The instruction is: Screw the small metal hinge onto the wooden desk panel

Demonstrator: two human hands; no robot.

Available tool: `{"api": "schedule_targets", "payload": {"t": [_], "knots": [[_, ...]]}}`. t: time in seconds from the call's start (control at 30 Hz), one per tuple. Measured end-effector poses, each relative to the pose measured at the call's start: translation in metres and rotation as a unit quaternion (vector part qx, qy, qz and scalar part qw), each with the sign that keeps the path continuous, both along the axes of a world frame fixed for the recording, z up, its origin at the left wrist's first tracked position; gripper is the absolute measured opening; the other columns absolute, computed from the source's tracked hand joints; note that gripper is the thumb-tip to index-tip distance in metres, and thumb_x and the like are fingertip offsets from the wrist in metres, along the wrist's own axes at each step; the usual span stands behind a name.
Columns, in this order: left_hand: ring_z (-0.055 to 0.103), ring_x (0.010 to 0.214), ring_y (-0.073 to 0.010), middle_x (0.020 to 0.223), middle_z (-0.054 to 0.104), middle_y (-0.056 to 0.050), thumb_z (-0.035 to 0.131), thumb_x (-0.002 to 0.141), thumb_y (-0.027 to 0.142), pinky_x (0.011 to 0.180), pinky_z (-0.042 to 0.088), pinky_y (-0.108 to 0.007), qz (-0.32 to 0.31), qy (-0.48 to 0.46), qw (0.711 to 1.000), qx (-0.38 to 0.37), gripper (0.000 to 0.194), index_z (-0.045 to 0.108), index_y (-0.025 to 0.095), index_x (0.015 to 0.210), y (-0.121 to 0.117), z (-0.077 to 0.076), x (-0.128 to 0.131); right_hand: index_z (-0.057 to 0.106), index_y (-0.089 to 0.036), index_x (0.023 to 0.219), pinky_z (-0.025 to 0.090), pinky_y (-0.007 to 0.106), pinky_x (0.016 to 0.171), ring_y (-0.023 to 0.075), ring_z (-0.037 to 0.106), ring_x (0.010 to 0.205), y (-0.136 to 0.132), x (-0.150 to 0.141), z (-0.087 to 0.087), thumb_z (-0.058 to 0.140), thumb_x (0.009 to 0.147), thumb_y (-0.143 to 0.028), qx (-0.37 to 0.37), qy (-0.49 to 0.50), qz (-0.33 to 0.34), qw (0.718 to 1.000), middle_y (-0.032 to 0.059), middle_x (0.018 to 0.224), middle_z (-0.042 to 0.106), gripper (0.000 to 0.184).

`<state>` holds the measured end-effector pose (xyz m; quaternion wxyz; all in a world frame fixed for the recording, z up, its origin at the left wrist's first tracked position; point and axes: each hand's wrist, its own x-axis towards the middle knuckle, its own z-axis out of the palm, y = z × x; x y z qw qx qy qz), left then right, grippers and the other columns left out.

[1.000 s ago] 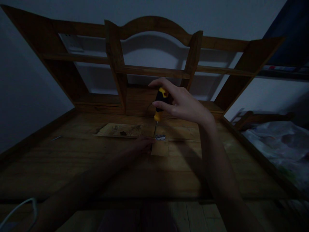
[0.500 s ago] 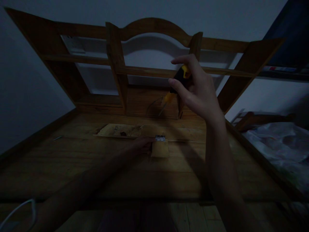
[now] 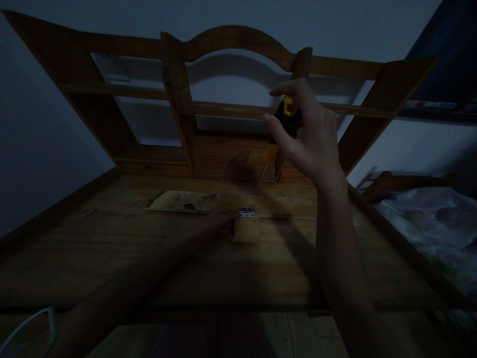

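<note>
While fingers (image 3: 296, 87) half curl, right hand (image 3: 312, 136) — holding screwdriver (image 3: 283, 118)

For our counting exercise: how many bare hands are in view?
2: the right hand, holding a yellow-and-black screwdriver above the wooden desktop, and the left hand, beside a small silver metal hinge. No others show.

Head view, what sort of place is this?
Probably a dim room at home: a brown wooden desktop, an arched brown wooden shelf unit and a plain pale wall suggest it.
</note>
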<state>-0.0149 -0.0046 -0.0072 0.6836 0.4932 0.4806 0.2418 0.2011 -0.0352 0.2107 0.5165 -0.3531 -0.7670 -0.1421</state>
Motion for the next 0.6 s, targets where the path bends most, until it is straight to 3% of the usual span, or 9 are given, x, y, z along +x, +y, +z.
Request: {"api": "schedule_targets", "payload": {"t": [0.23,0.47,0.6], "knots": [[0.062,0.058,-0.0148,0.070,0.068,-0.004,0.081,0.077,0.056,0.052,0.051,-0.026,0.002,0.000,0.999,0.036,0.045,0.073,0.013,0.089,-0.001,-0.007,-0.004,0.059,-0.027,0.122,0.049,0.034,0.092,0.0218,0.065,0.097,0.001,0.000,0.001,0.063,0.097,-0.043,0.013,-0.022,-0.007,1.000,0.0043,0.111,0.068,0.029],[0.062,0.058,-0.0166,0.070,0.065,-0.003,0.076,0.072,0.071,0.054,0.053,-0.029,-0.027,0.037,0.997,0.059,0.060,0.072,0.015,0.093,0.000,-0.005,-0.008,0.059,-0.028,0.121,0.049,0.034,0.092,0.0224,0.065,0.099,0.001,0.001,0.001,0.062,0.097,-0.044,0.010,-0.024,-0.017,1.000,0.0043,0.111,0.069,0.029],[0.055,0.051,-0.0155,0.064,0.062,-0.003,0.057,0.082,0.081,0.048,0.043,-0.028,-0.042,0.168,0.972,0.158,0.065,0.070,0.017,0.082,-0.001,0.004,-0.014,0.058,-0.028,0.120,0.048,0.034,0.093,0.0226,0.065,0.101,-0.002,0.000,0.001,0.061,0.098,-0.043,0.008,-0.028,-0.017,0.999,0.0042,0.110,0.068,0.027]]}}
